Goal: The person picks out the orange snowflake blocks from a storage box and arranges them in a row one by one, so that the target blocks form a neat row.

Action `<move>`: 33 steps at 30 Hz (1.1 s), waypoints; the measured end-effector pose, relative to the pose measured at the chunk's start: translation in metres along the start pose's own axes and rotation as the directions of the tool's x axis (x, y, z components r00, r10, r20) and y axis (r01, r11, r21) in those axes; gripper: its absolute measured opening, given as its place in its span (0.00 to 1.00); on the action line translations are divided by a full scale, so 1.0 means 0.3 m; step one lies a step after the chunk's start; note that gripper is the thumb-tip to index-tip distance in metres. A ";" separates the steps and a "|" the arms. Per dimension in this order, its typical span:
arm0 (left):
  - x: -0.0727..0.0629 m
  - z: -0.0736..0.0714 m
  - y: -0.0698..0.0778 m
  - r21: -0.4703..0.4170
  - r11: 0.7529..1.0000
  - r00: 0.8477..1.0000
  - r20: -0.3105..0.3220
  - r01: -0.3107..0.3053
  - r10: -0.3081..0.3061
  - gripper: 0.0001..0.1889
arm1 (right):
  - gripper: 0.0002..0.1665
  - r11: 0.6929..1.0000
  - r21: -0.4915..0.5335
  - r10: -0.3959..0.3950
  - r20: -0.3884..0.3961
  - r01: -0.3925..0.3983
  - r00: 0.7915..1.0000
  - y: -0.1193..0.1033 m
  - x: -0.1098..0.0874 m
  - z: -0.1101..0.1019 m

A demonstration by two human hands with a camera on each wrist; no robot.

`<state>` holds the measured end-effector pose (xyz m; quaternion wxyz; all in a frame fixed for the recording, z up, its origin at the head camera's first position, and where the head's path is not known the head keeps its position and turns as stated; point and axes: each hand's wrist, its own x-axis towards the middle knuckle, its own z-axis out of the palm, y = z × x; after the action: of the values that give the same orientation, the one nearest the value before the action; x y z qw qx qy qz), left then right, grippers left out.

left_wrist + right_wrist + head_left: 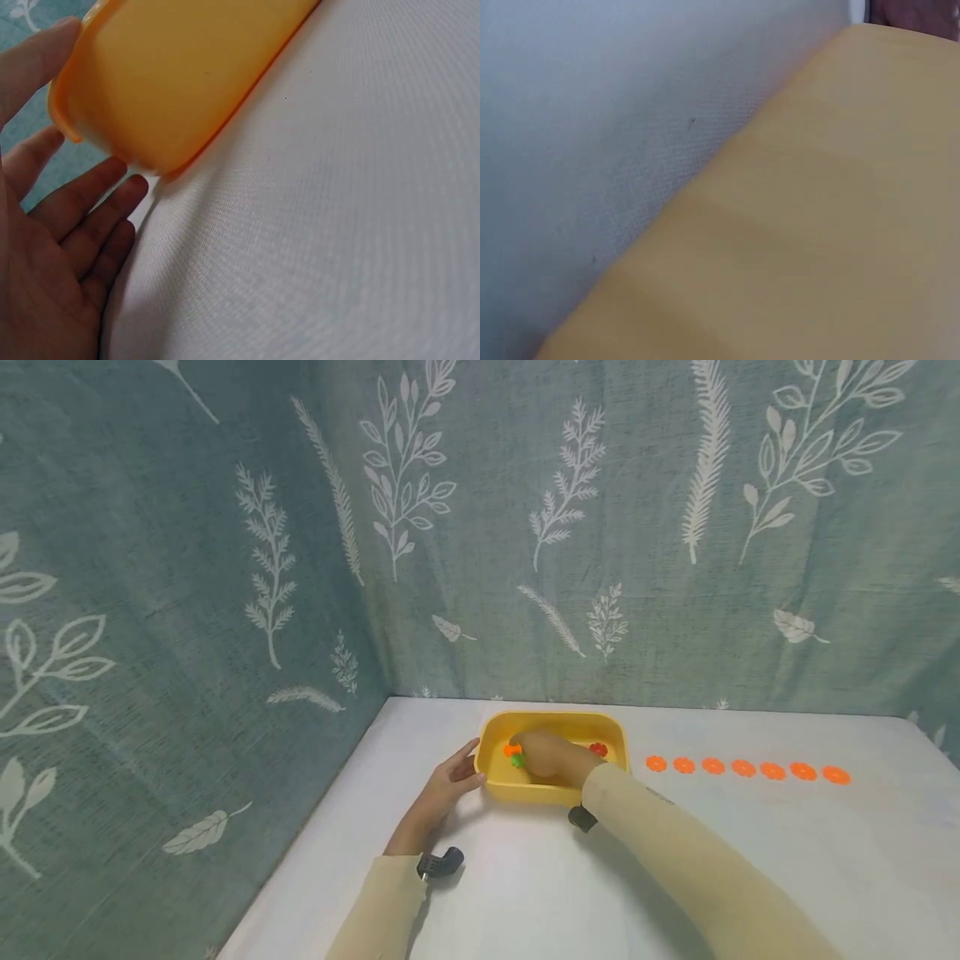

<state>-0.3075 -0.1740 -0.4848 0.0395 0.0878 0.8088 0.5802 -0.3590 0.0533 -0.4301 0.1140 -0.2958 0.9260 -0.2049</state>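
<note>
A yellow plastic tray [555,794] stands on the white table. My left hand [450,785] is at its left end; in the left wrist view the spread, loosely bent fingers [82,210] touch the end wall, and the thumb lies by the rim. Into the tray reaches my right hand [551,753], its fingertips low inside and mostly hidden. Beside those fingers lie an orange piece [512,750] and a green piece [517,761]. A red flower-shaped piece [597,749] is in the tray's right part. Whether the right hand holds anything is not visible.
Several orange flower-shaped discs [713,766] lie in a row on the table, right of the tray. A green leaf-patterned curtain [480,610] hangs behind and to the left. A broad yellow surface [780,247] blocks most of the right wrist view.
</note>
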 end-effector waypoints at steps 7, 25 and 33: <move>0.004 -0.004 0.014 -0.007 1.000 1.000 0.006 0.005 -0.005 0.37 | 0.23 0.998 -0.039 0.048 0.006 -0.047 0.999 -0.017 0.023 -0.001; 0.006 0.007 -0.002 0.002 1.000 1.000 -0.014 0.021 -0.021 0.38 | 0.08 0.989 -0.140 0.048 -0.066 -0.057 0.997 0.047 0.054 0.022; 0.001 0.002 0.003 0.004 1.000 1.000 -0.017 0.020 -0.020 0.38 | 0.03 0.984 -0.125 0.117 -0.087 -0.127 0.989 0.052 0.058 0.012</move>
<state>-0.3076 -0.1731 -0.4841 0.0385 0.0748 0.8111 0.5788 -0.3796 0.0535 -0.4418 0.0697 -0.2369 0.9576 -0.1482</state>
